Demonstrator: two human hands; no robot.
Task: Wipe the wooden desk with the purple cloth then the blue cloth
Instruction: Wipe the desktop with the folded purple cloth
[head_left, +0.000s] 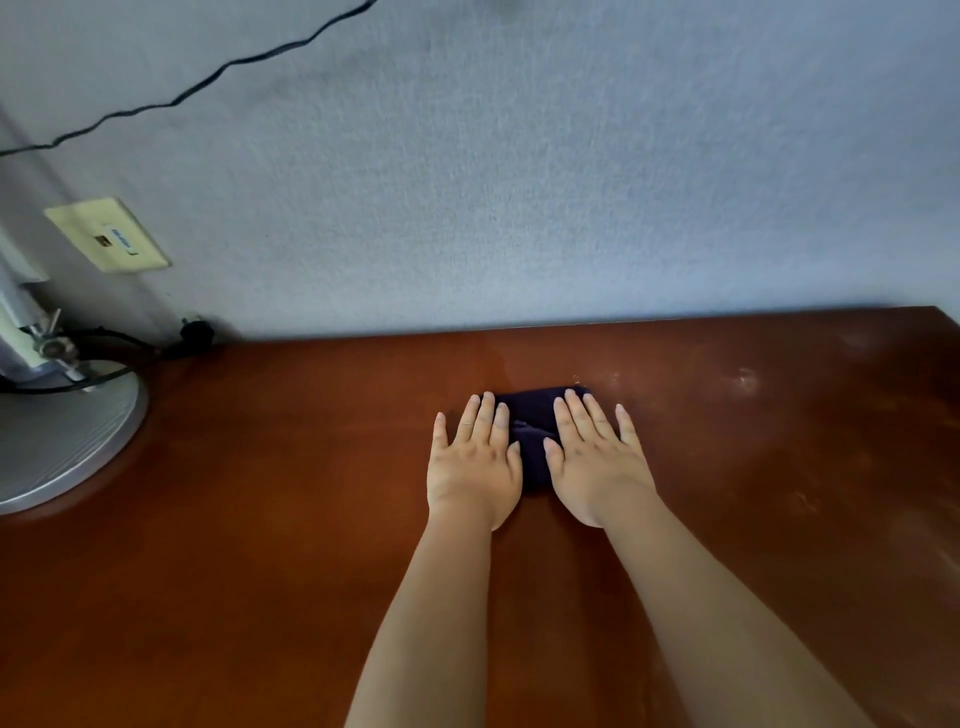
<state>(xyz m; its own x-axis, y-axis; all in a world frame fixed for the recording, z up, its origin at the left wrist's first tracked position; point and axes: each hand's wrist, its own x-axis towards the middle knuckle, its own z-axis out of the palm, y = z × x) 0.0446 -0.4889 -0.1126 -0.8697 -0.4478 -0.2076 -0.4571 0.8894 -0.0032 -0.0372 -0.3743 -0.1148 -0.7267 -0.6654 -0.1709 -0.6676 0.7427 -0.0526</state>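
Observation:
A dark purple cloth (531, 426), folded small, lies on the reddish-brown wooden desk (270, 467) a little behind its middle. My left hand (475, 465) presses flat on the cloth's left part, fingers straight. My right hand (597, 460) lies flat on its right part, fingers straight and spread. Most of the cloth is hidden under my two palms; only a strip between them and its far edge show. No blue cloth is in view.
A round grey metal stand base (62, 441) with a pole, clamp and black cable sits on the desk's left side. A grey-blue wall (519, 182) runs along the desk's far edge, with a cream socket plate (106, 235). Pale dusty smears (745, 382) mark the desk's right side.

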